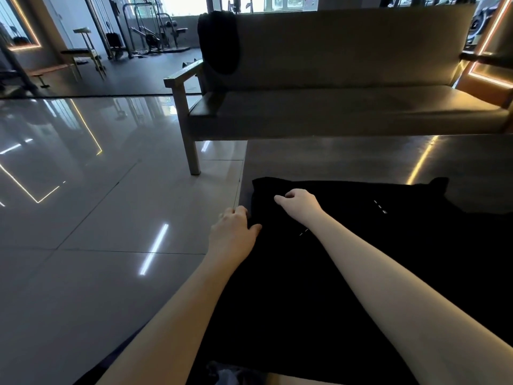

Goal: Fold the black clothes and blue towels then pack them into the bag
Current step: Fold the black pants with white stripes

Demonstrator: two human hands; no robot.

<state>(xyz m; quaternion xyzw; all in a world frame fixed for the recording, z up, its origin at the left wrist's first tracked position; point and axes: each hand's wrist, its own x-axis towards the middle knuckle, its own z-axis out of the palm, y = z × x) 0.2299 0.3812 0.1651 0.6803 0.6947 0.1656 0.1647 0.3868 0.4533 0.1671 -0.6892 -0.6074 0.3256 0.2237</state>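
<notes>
Bare forearms (pixel 388 279) are reaching forward over a black garment (pixel 319 287), which is lying spread flat across the near part of a dark table (pixel 347 159) so that its panels can be turned over cleanly. The left hand (pixel 236 227) is sitting at the cloth's left border, right at the table's edge, with its fingers curling over that border and its thumb lying on top. It is gripping the hem, probably to lift that side. The right hand (pixel 298 202) is crossing over toward the same far-left corner, knuckles up and fingers tucked down into the fabric. It looks to be pinching the cloth there, though the fingertips are hiding against the black. Both hands are working one side together, which is suggesting a lengthwise fold inward.

Behind the table a sofa (pixel 347 107) is standing on the glossy tiled floor (pixel 97 218), and another dark cloth (pixel 219 43) is hanging over its backrest, likely waiting its turn. No bag or blue towel is showing in this view.
</notes>
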